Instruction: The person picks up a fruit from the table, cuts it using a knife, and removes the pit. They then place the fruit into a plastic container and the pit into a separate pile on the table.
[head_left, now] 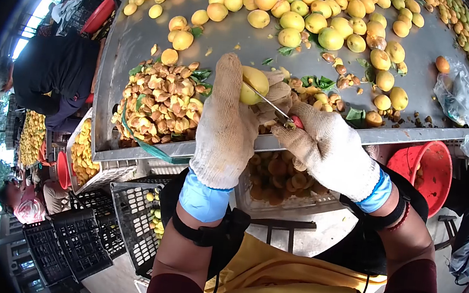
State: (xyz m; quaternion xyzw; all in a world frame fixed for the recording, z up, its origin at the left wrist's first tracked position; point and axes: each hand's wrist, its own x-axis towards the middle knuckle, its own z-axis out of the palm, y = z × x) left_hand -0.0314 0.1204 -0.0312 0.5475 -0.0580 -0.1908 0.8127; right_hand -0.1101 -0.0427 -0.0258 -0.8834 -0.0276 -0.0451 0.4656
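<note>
My left hand (229,120), in a stained white knit glove, is closed round a yellow fruit (255,85) above the near edge of the metal table (143,32). In my right hand (327,148), gloved too, is a small knife (272,106) with a red handle end; its thin blade lies against the fruit. Left of my left hand sits a pile of brown-orange pits (161,103). Below my hands, a crate (282,181) holds fruit pieces.
Many yellow fruits (295,20) cover the table's far side. A plastic bag (459,94) lies at the right, above a red bucket (425,174). Black crates (71,238) stand lower left. A person in dark clothes (57,74) bends at the left.
</note>
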